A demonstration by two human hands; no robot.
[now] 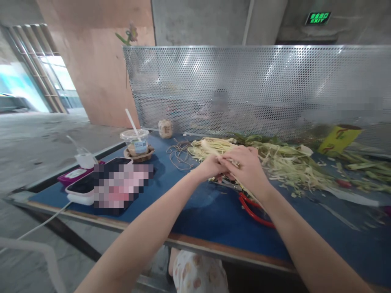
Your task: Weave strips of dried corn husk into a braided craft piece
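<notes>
My left hand (213,167) and my right hand (247,165) meet over the blue table (195,211), fingers closed and pressed together. Between them shows a bit of pale, twisted plant strip (234,163); most of it is hidden by the fingers. Just behind the hands lies a bundle of pale yellow-green plant strips (210,145), which look like husk or leaf fibre. Scissors with red handles (254,212) rest on the table under my right wrist, their blades pointing toward my left hand. A loose tangle of thin brown cord (179,154) lies left of the bundle.
Shredded plant strips (288,165) spread to the right, beside a yellow container (339,139). At left are a lidded cup (137,143) with a straw, a phone (82,183) and a purple box (69,175). A ball of twine (165,128) stands before a perforated metal screen (244,81).
</notes>
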